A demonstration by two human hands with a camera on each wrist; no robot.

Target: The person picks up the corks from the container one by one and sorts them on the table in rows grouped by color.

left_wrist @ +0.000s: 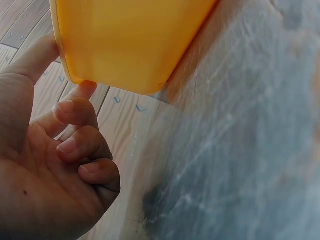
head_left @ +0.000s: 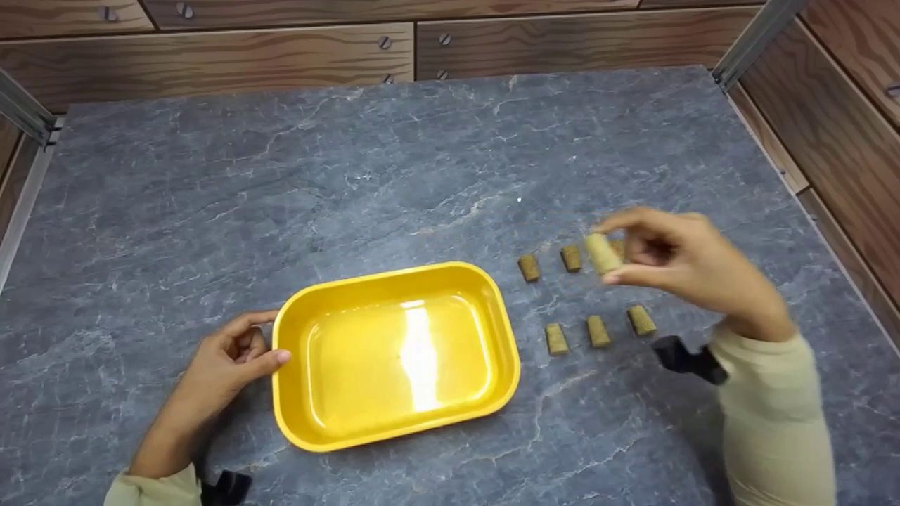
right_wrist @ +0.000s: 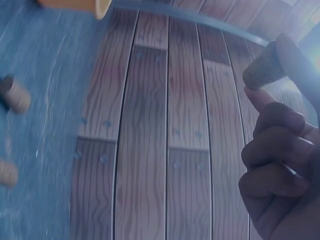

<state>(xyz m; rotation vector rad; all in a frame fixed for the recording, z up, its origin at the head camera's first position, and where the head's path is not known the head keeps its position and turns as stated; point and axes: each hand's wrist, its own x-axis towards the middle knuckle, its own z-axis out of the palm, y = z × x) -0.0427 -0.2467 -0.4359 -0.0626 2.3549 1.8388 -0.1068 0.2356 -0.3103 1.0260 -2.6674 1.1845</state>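
A yellow rectangular plastic tub [head_left: 394,274] sits on the table, its inside bare. At its left end my left hand [head_left: 225,358] pinches the rim between thumb and index finger; the left wrist view has the other fingers curled beneath the tub's lip. My right hand [head_left: 675,256] is raised over the table and holds a tapered cork stopper [head_left: 603,254] by its ends, between thumb and index finger. In the right wrist view the same cork [right_wrist: 263,67] shows tilted at the fingertips. Behind it in the head view, another cork [head_left: 618,248] is partly hidden.
Two more corks, one [head_left: 529,268] nearest the tub, lie in the far row. A nearer row holds three corks, with one [head_left: 598,331] in its middle. Wood-patterned panels [head_left: 281,63] border the grey marbled table [head_left: 246,183].
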